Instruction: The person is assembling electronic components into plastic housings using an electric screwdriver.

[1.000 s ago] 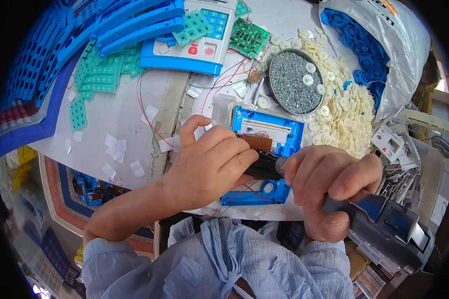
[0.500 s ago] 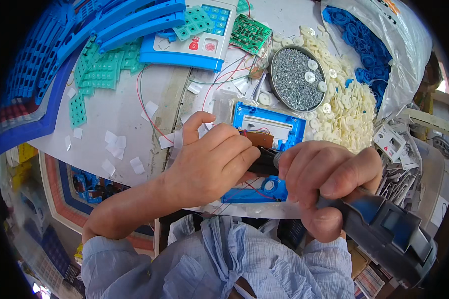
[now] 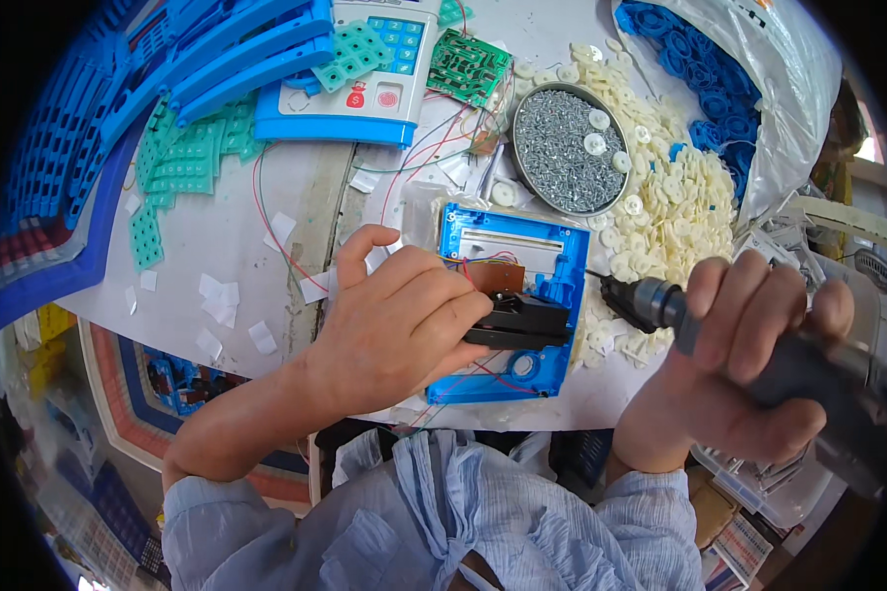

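Observation:
A blue plastic housing lies on the table in front of me. Inside it are a black box-shaped plastic part and a small brown circuit board with thin wires. My left hand grips the black part's left end, its index finger lifted; the fingertips below are partly hidden. To the right of the housing, my right hand is wrapped round a dark power screwdriver. The bit points left, just beyond the housing's right edge and apart from the black part.
A round tin of screws stands beyond the housing, amid a heap of cream plastic discs. A bag of blue parts is far right. Green keypads, blue strips, a keypad unit and a green circuit board lie at the far left and middle.
My right hand has moved the screwdriver right, away from the black part, uncovering the housing. My left hand stays on the part. The whole view has shifted slightly.

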{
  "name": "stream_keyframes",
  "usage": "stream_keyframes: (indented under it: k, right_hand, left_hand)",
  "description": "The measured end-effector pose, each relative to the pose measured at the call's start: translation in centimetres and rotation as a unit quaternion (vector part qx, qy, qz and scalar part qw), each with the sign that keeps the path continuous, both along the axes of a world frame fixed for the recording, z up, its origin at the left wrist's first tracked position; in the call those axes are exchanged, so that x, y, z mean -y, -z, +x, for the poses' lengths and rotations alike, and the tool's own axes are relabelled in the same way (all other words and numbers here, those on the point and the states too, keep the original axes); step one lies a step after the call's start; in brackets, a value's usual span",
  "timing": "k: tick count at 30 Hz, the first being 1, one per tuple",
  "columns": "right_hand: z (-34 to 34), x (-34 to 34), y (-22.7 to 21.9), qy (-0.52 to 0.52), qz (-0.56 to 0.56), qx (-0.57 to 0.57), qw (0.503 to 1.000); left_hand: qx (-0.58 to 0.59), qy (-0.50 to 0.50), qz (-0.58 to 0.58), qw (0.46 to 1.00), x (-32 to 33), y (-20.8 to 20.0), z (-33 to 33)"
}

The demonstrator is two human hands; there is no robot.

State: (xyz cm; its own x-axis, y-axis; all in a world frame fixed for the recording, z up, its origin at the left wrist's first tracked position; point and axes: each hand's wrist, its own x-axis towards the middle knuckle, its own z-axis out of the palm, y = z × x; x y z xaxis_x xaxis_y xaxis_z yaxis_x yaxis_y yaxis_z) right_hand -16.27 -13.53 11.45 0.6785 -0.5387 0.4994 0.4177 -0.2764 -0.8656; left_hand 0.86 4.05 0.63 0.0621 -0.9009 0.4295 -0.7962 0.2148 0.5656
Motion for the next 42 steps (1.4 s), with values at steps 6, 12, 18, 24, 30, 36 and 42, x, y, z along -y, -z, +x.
stream_keyframes:
  k: [6, 12, 18, 24, 30, 36, 42]
  right_hand:
    - [-0.4, -1.6, 2.9, 0.208, -0.007, -0.190, 0.960]
    - [-4.6, -2.7, 7.1, 0.060, -0.012, -0.396, 0.916]
    - [-3.8, -2.9, 7.7, 0.029, -0.246, -0.374, 0.894]
    - [-3.2, -2.8, 7.1, 0.030, -0.280, -0.358, 0.890]
    - [-2.7, -2.3, 6.8, 0.013, -0.293, -0.356, 0.887]
    - [-2.7, -2.0, 6.8, 0.002, -0.288, -0.357, 0.889]
    - [-2.7, -2.0, 6.9, 0.003, -0.288, -0.354, 0.890]
  left_hand:
    - [-0.006, 0.000, 0.037, 0.999, -0.4, -0.1, 0.2]
    - [-0.095, 0.020, 0.093, 0.991, 0.6, -1.9, 1.8]
    - [-0.141, 0.130, 0.147, 0.970, 3.5, -2.0, 3.7]
    - [-0.171, 0.180, 0.231, 0.941, 5.2, -2.7, 4.7]
    - [-0.167, 0.189, 0.234, 0.939, 5.8, -2.6, 5.0]
    - [-0.148, 0.195, 0.206, 0.948, 5.9, -2.0, 4.9]
    - [-0.193, 0.177, 0.192, 0.946, 5.4, -1.5, 4.7]
